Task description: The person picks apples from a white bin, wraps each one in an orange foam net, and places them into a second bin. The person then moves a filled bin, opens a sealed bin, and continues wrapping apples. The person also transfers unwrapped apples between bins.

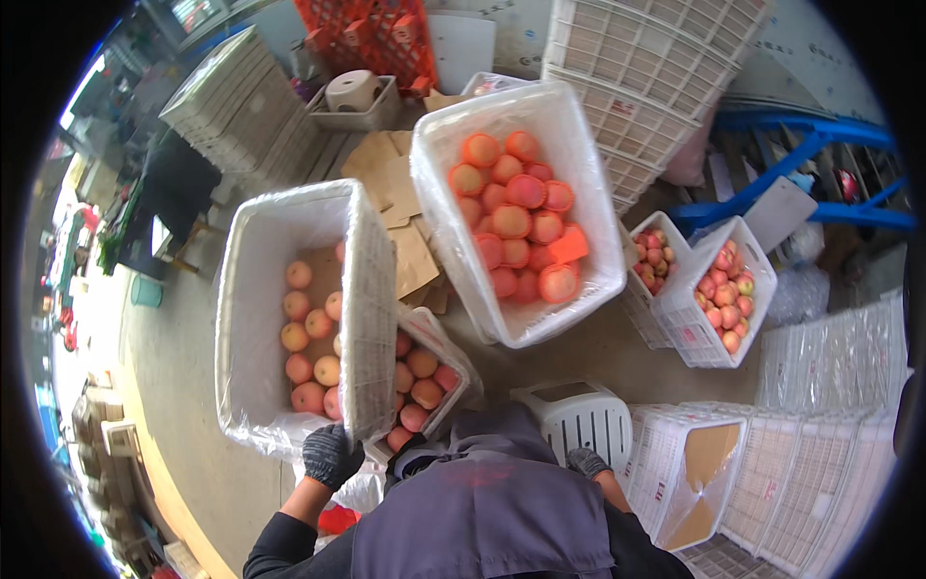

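Observation:
My left hand (333,454), in a grey knit glove, grips the near corner of a tall white plastic crate (369,318). That crate is lined with clear film, and several apples (318,323) lie on cardboard at its bottom. My right hand (587,462), gloved alike, is on the near edge of a slotted white plastic stool (589,423), its fingers curled at the seat. Between the tall crate and my body, a lower crate (463,391) of red apples (427,392) is partly hidden. Ahead stands a lined crate (600,289) with apples in orange foam nets (511,221).
Flattened brown cardboard (409,253) lies between the two big crates. Smaller apple crates (687,347) stand to the right, beside a blue metal frame (781,170). Stacked crates rise at the back (636,72) and near right (781,478). Concrete floor (181,376) extends left.

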`<state>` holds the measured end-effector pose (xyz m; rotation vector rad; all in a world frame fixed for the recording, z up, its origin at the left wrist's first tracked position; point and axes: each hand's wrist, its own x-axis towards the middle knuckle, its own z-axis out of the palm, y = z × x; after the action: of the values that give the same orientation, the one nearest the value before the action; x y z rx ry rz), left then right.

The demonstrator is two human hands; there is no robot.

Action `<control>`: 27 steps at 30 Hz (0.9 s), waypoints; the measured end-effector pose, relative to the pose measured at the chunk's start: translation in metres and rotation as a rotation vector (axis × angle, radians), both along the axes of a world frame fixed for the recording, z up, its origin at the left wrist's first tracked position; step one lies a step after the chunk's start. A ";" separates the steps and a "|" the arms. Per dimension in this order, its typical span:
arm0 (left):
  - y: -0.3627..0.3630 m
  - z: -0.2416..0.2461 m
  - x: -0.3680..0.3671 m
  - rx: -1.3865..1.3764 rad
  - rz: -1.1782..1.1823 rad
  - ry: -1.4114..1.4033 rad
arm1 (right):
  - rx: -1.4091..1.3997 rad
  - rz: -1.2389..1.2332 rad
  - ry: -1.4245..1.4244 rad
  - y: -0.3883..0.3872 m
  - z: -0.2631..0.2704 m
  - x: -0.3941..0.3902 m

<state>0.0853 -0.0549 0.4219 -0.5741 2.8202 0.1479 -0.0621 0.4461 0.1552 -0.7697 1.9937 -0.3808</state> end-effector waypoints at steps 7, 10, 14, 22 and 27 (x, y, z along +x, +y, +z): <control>0.027 0.015 -0.004 -0.043 0.191 0.073 | -0.043 -0.164 0.354 -0.096 0.043 -0.214; 0.039 0.013 -0.010 -0.007 0.265 -0.052 | -0.215 -0.576 0.363 -0.141 0.062 -0.284; 0.056 -0.035 0.023 -0.051 0.309 -0.192 | -0.285 -0.906 0.147 -0.211 0.088 -0.373; 0.107 -0.068 0.042 0.027 0.391 -0.204 | 0.305 -0.838 0.370 -0.260 0.044 -0.430; 0.090 0.045 -0.056 0.264 0.392 -0.279 | -0.134 -0.756 0.440 -0.222 0.022 -0.432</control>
<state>0.0293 0.0356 0.4664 -0.9891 2.3430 0.4658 -0.4936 0.2243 0.1769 -0.1408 2.6634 -0.8425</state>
